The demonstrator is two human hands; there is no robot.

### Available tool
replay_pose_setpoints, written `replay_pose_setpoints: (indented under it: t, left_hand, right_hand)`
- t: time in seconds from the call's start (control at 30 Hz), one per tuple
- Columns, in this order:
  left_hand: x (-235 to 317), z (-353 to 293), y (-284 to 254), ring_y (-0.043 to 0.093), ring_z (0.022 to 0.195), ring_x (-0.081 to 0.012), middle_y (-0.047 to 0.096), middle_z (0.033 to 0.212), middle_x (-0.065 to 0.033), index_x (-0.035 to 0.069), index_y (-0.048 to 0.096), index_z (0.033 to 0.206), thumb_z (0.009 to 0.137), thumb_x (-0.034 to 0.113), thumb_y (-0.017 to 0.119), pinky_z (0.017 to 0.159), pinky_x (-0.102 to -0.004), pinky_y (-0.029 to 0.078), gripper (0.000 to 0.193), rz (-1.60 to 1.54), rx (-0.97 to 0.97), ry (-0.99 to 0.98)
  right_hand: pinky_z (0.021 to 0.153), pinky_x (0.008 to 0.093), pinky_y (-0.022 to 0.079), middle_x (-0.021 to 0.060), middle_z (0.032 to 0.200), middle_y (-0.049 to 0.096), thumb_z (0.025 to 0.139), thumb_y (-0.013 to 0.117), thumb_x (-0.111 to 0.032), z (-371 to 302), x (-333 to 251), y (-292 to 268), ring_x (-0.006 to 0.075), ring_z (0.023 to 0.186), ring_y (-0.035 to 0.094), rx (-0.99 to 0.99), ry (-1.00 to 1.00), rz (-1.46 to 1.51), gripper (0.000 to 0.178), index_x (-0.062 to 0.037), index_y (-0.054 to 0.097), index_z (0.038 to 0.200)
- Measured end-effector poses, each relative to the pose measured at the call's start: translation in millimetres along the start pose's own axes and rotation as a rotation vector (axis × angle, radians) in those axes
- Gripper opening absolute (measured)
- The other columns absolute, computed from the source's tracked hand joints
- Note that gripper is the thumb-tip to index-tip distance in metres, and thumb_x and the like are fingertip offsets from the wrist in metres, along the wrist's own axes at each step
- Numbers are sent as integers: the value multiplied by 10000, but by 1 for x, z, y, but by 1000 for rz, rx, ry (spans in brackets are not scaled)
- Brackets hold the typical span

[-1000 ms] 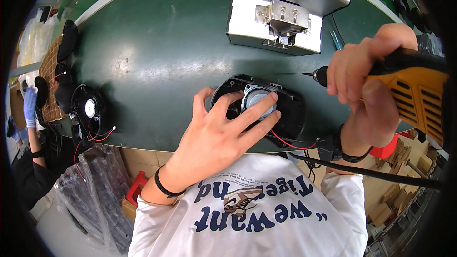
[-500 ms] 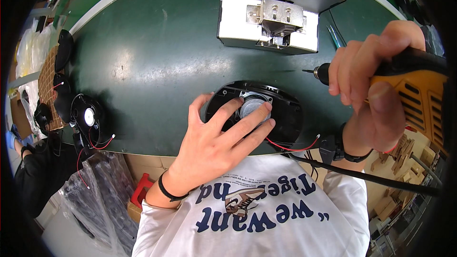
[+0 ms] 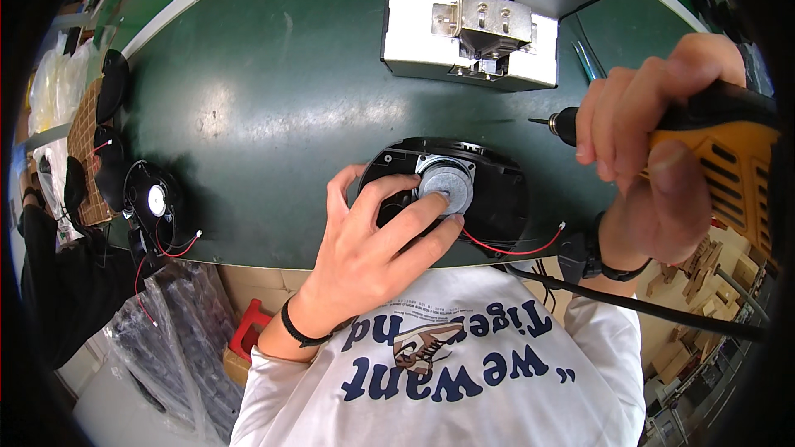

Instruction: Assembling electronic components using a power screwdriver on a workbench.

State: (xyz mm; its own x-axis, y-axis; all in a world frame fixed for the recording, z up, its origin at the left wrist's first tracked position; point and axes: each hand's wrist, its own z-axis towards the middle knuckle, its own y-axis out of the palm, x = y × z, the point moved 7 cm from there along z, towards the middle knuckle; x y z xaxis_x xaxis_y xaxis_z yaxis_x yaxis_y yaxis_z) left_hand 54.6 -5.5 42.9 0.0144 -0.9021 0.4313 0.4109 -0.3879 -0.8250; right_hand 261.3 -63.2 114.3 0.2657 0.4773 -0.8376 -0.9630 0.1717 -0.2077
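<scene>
My left hand (image 3: 368, 240) lies over a black oval housing (image 3: 503, 190) at the table's near edge. Its curled fingers press on a round grey-backed speaker (image 3: 447, 186) seated inside, with fingertips on its back and near side; the thumb is hidden. A red and black wire (image 3: 517, 253) runs from the housing to a small white plug. On the right, my right hand (image 3: 642, 136) is wrapped round an orange and black power screwdriver (image 3: 729, 157). Its bit (image 3: 542, 122) points left, above the table and apart from the housing.
A silver screw feeder (image 3: 472, 41) stands at the back. Tweezers (image 3: 585, 58) lie beside it. Another speaker unit (image 3: 155, 199) with wires sits at the left edge, near more black parts. A black cable (image 3: 638, 305) crosses low on the right. A person's dark sleeve (image 3: 50, 281) shows far left.
My left fingers have drawn back toward me, baring more of the speaker's back. My right hand and the screwdriver have hardly moved. The other person's hand at far left has shifted out of sight.
</scene>
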Motion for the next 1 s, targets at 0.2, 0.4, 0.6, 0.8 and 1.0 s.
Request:
replay_pose_setpoints:
  t: [0.2, 0.4, 0.6, 0.8, 1.0]
  left_hand:
    - [-1, 0, 2, 648, 1025, -267, 706, 1128, 20, 159, 786, 1033, 687, 146, 785, 911, -515, 428, 346, -11, 13, 1]
    - [-1, -1, 2, 648, 1028, -261, 722, 1138, 34, 162, 790, 1049, 690, 153, 783, 925, -524, 411, 359, -14, 14, -4]
    - [0, -2, 3, 647, 1029, -262, 729, 1155, 38, 152, 786, 1063, 710, 162, 771, 928, -525, 400, 353, -9, 7, -3]
    - [0, -2, 2, 646, 1021, -262, 728, 1162, 34, 134, 783, 1067, 747, 181, 745, 910, -517, 401, 326, -25, 17, -1]
    - [0, -3, 2, 637, 991, -252, 727, 1155, 39, 135, 789, 1065, 749, 196, 741, 900, -506, 399, 325, -17, 26, 8]
  right_hand:
    - [577, 295, 462, 14, 748, 533, 1030, 595, -249, 0, 2, 2, 113, 591, 494, -10, -3, 25, 433, -42, 395, 1353]
    - [578, 298, 462, 14, 748, 533, 1032, 599, -248, 0, 4, 4, 115, 590, 492, -30, 0, 26, 440, -47, 387, 1360]
    - [585, 303, 461, 14, 748, 532, 1029, 604, -244, -4, 3, 5, 122, 598, 491, 26, 35, 44, 439, -54, 383, 1357]
    - [606, 302, 463, 16, 764, 526, 1034, 593, -237, -5, 5, 3, 125, 625, 495, 1, 40, 87, 405, -66, 384, 1337]
    - [614, 301, 466, 18, 772, 520, 1041, 585, -233, -2, 1, 6, 125, 629, 495, 102, 125, -65, 372, -71, 379, 1305]
